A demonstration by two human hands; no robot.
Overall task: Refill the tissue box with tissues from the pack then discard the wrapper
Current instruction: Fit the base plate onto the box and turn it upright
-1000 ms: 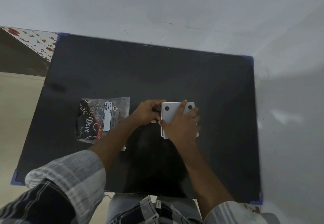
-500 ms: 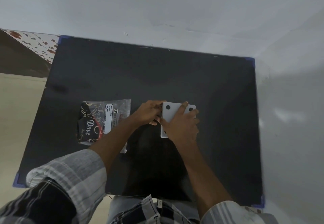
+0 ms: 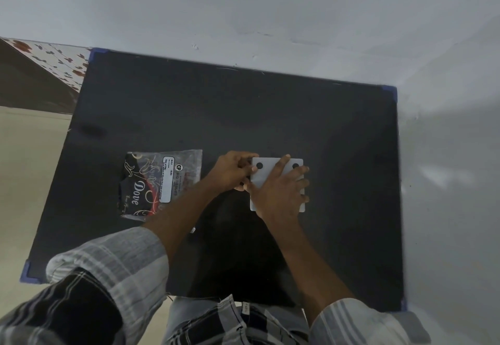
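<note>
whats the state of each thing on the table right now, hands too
tissue box: flat on the black table, closed face with two dark dots up, both hands on it
tissue pack: lying flat to its left, untouched, looks sealed
left hand: gripping the box's left edge
right hand: spread flat on top of the box

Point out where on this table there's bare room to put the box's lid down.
The far half of the black table is bare, from the wall edge to the printed plastic tissue pack and white two-holed tissue box. The right strip beyond the box is bare too. The middle is crowded: left hand and right hand on the box.
</note>
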